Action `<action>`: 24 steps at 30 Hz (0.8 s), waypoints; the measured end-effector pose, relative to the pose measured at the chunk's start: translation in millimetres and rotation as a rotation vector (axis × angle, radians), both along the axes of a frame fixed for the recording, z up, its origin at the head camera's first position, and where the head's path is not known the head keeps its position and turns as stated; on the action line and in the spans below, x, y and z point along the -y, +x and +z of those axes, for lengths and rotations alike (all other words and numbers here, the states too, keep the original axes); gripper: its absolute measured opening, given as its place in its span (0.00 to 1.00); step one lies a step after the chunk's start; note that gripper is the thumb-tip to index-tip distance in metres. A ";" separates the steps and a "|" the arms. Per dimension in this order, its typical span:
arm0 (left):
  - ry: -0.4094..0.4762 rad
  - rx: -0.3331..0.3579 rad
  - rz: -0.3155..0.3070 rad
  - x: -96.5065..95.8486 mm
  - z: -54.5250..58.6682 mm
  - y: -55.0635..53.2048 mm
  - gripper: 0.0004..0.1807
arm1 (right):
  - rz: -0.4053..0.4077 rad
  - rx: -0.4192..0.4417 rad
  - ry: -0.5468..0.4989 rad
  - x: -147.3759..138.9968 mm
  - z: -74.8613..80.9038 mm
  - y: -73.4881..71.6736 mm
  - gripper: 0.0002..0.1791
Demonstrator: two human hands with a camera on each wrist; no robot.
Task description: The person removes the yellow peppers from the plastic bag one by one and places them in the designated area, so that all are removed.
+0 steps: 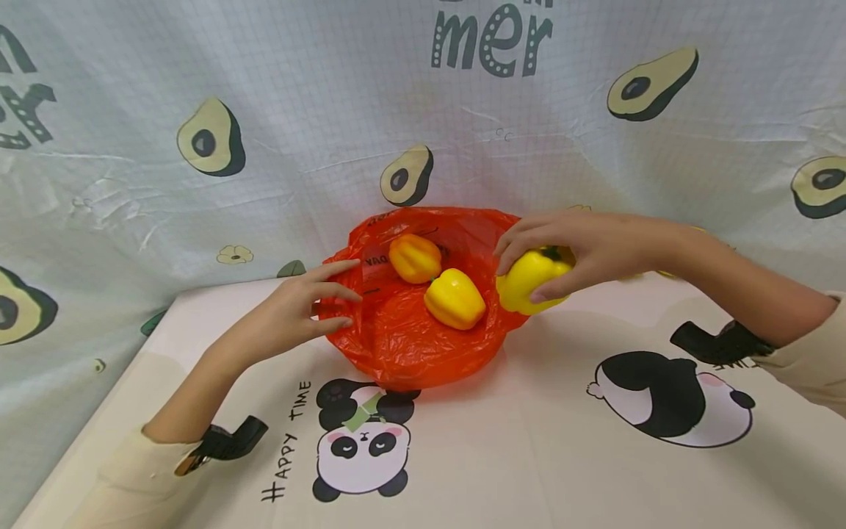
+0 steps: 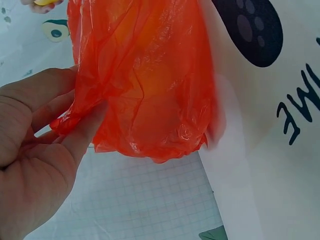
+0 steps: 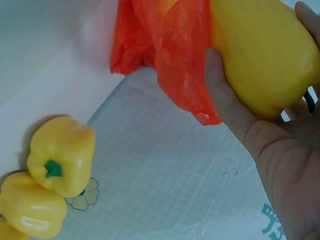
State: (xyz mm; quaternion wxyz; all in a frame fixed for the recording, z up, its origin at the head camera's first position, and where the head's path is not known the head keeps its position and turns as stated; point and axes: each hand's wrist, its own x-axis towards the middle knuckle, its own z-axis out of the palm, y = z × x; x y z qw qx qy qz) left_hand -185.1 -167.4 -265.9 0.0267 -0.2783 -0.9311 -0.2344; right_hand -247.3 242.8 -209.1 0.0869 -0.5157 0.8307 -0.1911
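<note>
Loose peppers (image 3: 62, 155) half hidden by the right forearm (image 1: 740, 283), panda-printed tabletop (image 1: 502, 455), red bag (image 1: 410, 360), its rim pinched by left fingers (image 1: 340, 292), orange pepper (image 1: 415, 258) and yellow pepper (image 1: 454, 300) inside, another pepper (image 1: 525, 283) clasped by curved right fingers (image 1: 531, 236) at its edge

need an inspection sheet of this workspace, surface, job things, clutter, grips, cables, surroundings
Surface: pale tabletop printed with pandas and "HAPPY TIME".
Job's things: open red bag holding an orange-yellow pepper and a yellow pepper; at least three more peppers outside it, one cut off by the right wrist view's edge.
Clutter: nothing seen.
Left grip: holds the bag's rim.
Right grip: holds another yellow pepper, the held pepper, at the bag's right side.
Wrists: a black device at each.
Cables: nothing seen.
Surroundings: pale sheet behind, printed with avocados and lettering.
</note>
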 end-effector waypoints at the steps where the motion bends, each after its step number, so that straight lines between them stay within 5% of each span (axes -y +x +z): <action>1: -0.001 0.000 0.000 -0.1 0.4 0.3 0.15 | 0.000 -0.001 -0.002 -0.8 0.0 0.1 0.20; 24: -0.011 -0.006 -0.011 -0.8 0.3 -1.0 0.15 | -0.017 -0.044 -0.033 -22.7 1.4 10.5 0.22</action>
